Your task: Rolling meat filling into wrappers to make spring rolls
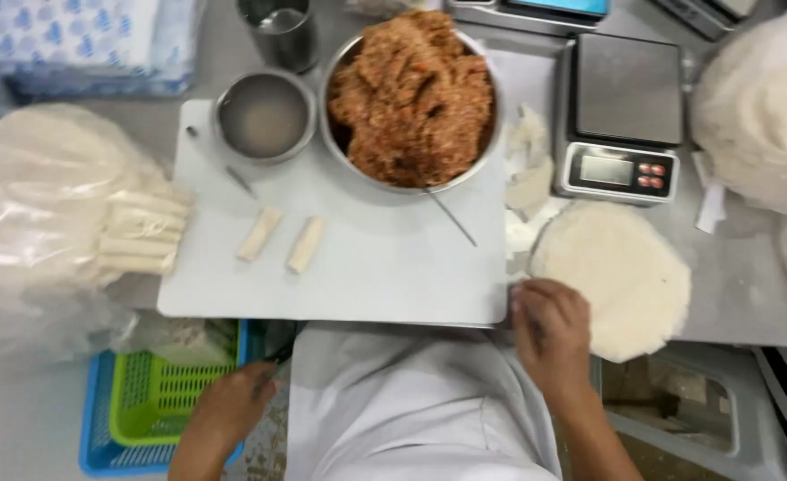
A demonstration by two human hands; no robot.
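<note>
**Hands at the near edge of the board, right one on the wrappers**

Hands are seen at the lower edge of the frame. The right hand (549, 334) is laid with fingers bent on the near left rim of the round stack of wrappers (616, 276), at the corner of the white cutting board (358, 267); whether a sheet is pinched cannot be told. The left hand (233, 405) is held low, below the counter (741, 294), over a green basket (157, 392) set in a blue one; its fingers are curled, and nothing is plainly gripped.

The stack is spread up and to the right of the right hand, far from the left. Two finished rolls (282, 239) are laid on the board, long axes running up the frame. A bowl of filling (411, 93), a small bowl of liquid (264, 116) and a scale (625, 120) are placed above.
</note>
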